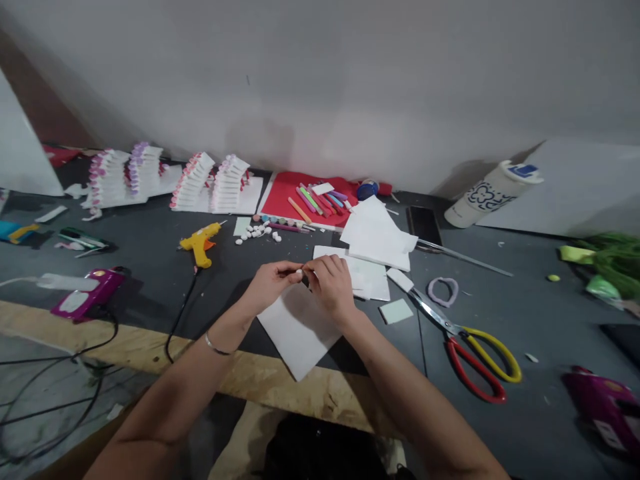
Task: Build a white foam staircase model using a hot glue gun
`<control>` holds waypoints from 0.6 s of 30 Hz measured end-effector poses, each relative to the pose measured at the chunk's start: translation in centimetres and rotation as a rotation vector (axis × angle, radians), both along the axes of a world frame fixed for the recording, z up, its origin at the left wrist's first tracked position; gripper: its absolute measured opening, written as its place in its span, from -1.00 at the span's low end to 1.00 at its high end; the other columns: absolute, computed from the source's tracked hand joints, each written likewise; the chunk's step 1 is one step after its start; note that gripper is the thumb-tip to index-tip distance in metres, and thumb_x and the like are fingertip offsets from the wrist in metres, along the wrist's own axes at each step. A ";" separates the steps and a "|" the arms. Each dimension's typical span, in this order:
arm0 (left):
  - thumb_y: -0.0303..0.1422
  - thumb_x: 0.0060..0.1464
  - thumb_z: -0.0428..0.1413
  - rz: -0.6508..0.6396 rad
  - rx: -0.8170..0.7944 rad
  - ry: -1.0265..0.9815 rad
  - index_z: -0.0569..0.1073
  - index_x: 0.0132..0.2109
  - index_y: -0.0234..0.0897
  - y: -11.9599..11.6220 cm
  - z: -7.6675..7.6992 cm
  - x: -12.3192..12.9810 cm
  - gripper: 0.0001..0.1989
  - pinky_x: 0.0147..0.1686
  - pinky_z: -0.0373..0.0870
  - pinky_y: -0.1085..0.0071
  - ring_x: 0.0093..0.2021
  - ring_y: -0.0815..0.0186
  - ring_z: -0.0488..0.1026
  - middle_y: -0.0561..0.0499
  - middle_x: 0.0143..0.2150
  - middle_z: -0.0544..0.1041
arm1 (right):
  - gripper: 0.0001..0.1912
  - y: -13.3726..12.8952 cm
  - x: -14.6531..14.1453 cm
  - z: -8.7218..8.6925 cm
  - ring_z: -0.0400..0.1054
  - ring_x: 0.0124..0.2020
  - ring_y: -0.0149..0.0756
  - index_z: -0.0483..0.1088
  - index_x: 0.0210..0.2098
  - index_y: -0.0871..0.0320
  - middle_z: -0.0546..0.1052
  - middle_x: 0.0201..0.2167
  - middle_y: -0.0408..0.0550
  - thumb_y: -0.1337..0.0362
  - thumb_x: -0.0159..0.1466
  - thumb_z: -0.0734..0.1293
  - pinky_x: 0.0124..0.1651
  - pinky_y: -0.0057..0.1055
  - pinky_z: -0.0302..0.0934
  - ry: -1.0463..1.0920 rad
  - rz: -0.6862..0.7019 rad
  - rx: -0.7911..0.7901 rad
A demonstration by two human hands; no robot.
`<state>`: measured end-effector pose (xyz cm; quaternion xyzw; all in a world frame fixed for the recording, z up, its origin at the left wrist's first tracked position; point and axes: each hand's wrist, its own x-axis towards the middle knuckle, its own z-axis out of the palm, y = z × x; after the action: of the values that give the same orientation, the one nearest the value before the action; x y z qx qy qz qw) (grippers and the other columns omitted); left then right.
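A small white piece point(299, 272) sits pinched in the left grip point(270, 288), close beside the right grip point(331, 283), whose hold cannot be told, above a white sheet point(300, 333) where a loosened pinch could drop it, hard to spot, white on white.

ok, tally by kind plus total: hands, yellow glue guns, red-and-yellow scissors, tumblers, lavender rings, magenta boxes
Left hand and right hand: 2
Glue gun: 1
Scissors: 1
Tumbler: 1
Lavender ring: 1
Left-side box and right-side box: 2
Total: 8
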<state>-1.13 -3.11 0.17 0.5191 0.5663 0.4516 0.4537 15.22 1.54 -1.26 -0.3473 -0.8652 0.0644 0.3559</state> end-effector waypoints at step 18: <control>-0.20 0.10 0.18 0.104 0.224 0.226 0.58 -0.20 -0.26 -0.1 0.4 0.3 -0.77 -0.20 0.43 0.37 -0.25 0.27 0.50 -0.04 -0.25 0.58 | -0.70 0.3 0.8 0.4 0.39 -0.16 -0.19 0.38 -0.05 0.11 0.51 -0.23 0.04 0.43 0.37 0.09 -0.07 -0.23 0.30 0.472 0.016 -0.176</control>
<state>-0.83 -3.19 0.57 0.5839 0.5861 0.4734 0.3023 16.03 1.87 -0.87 -0.3456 -0.7518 0.2213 0.5161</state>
